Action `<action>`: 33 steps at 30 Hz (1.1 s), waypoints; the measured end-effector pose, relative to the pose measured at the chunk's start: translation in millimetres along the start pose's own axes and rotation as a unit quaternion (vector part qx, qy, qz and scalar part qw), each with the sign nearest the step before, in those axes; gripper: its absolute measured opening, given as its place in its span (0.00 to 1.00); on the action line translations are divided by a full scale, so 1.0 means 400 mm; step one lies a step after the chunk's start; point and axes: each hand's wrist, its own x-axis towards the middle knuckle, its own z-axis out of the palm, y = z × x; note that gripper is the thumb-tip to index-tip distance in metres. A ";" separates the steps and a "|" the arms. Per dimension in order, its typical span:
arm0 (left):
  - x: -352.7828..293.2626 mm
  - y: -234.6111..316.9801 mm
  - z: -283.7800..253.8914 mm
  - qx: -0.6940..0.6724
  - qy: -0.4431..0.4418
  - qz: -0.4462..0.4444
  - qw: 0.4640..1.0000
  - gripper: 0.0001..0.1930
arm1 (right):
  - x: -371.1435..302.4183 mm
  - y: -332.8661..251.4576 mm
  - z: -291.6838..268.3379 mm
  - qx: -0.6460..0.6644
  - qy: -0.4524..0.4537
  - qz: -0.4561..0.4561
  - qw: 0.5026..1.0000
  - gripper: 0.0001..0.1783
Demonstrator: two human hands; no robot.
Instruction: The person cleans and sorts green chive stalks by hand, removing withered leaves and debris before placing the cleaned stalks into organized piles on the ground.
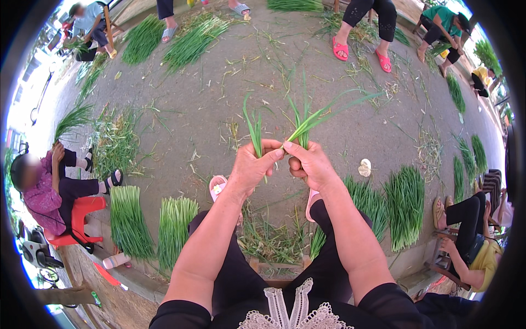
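Note:
My left hand is closed around a few green chives, their tips pointing up and away from me. A larger spray of chives is gripped in my right hand, with some long leaves fanning out to the right. The two hands meet at the thumbs over the ground, fingertips pinching near the chives' lower ends. Between my knees lies a heap of loose trimmings. To my left are two laid-out bundles, a chive bundle and a paler-ended chive bundle.
More chives lie in a bundle at my right. A pale round scrap rests on the ground. A person on a red stool sits left, and pink sandals mark another ahead. A bottle lies near left.

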 end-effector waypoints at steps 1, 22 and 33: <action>0.000 -0.001 -0.001 0.003 -0.003 0.001 1.000 0.10 | -0.001 -0.002 -0.001 -0.001 -0.005 0.002 1.000 0.09; 0.002 -0.007 0.000 -0.059 -0.037 -0.040 0.997 0.11 | -0.004 -0.007 -0.011 0.037 -0.034 -0.030 0.998 0.03; 0.008 -0.006 -0.010 -0.105 0.002 -0.045 0.993 0.12 | -0.005 -0.016 -0.011 0.049 0.024 -0.031 0.998 0.05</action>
